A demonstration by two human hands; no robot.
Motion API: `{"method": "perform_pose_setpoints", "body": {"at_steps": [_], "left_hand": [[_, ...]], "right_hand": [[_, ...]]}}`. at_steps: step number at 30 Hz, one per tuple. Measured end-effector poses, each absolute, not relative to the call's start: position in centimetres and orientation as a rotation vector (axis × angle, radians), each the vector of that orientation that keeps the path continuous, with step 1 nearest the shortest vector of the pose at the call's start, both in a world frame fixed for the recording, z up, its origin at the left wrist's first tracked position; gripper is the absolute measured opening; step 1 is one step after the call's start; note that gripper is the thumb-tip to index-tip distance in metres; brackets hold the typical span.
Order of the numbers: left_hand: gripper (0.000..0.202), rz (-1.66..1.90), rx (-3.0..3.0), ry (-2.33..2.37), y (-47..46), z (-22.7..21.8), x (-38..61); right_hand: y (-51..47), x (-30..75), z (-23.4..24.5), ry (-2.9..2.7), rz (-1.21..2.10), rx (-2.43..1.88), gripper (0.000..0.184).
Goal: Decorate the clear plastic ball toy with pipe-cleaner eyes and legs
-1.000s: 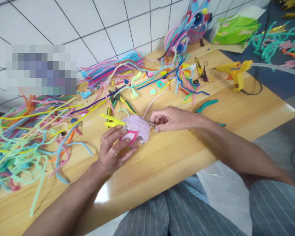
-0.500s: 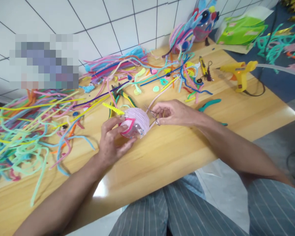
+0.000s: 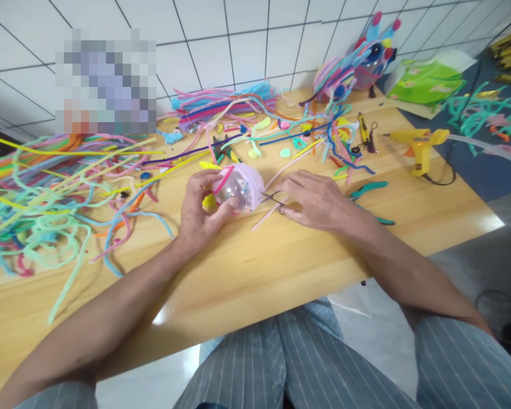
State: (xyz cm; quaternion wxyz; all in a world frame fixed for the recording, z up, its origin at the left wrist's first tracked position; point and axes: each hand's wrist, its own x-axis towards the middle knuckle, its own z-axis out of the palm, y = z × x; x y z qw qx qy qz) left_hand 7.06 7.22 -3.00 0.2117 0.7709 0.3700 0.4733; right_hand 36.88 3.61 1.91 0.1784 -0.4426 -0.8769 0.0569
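Your left hand (image 3: 198, 213) pinches the one lilac-wrapped clear ball (image 3: 241, 187) between thumb and curled fingers, just above the wooden table (image 3: 281, 272), while your right hand (image 3: 313, 199), just beside it, closes its fingers on the one pair of small scissors (image 3: 272, 197), with one yellow glue gun (image 3: 419, 142) well apart.

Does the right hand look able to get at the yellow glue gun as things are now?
Probably yes. The yellow glue gun sits on the table beyond the right hand, with only the teal pliers lying between them. However, the hand is busy holding scissors.
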Motion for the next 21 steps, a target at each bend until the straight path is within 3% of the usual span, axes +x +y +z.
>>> {"method": "perform_pose_setpoints", "body": {"at_steps": [8, 21], "left_hand": [[0.046, 1.374, 2.035, 1.019, 7.7, -3.4, 7.3], [0.046, 1.315, 2.196, 0.982, 7.3, -2.8, 7.4]], "right_hand": [[4.0, 36.6, 0.7, -2.472, -0.246, -1.180, 0.022], [3.5, 35.7, 0.4, -2.445, -0.236, -1.243, 0.023]]}}
